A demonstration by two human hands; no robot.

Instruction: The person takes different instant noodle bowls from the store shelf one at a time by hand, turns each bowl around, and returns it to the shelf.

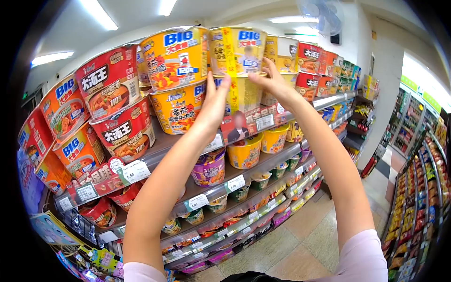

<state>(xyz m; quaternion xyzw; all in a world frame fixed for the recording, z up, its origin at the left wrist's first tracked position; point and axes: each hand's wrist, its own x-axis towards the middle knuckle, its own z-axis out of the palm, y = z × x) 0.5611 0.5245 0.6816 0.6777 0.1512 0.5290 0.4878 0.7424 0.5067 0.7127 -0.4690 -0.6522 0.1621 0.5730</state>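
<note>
Left hand [217, 101] and right hand [277, 85] clasp the yellow cup stack [241, 69] from opposite sides.
Orange cups [175, 61] stand just beside the left hand; its thumb presses near the seam between the two stacked cups; the stack's long axis runs upright, lying between the hands, neither clearly nearer; the right thumb meets the same seam, fingers round the far side.

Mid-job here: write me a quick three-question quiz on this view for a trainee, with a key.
1. True or false: the left hand and the right hand are both at the pale yellow cups.
2. Just left of those in the picture stand: a) red cups, b) orange cups, c) a fan?
3. Fill in: the purple cup stands on a shelf ___ the orange cups.

Key: 1 true; 2 b; 3 below.
</note>
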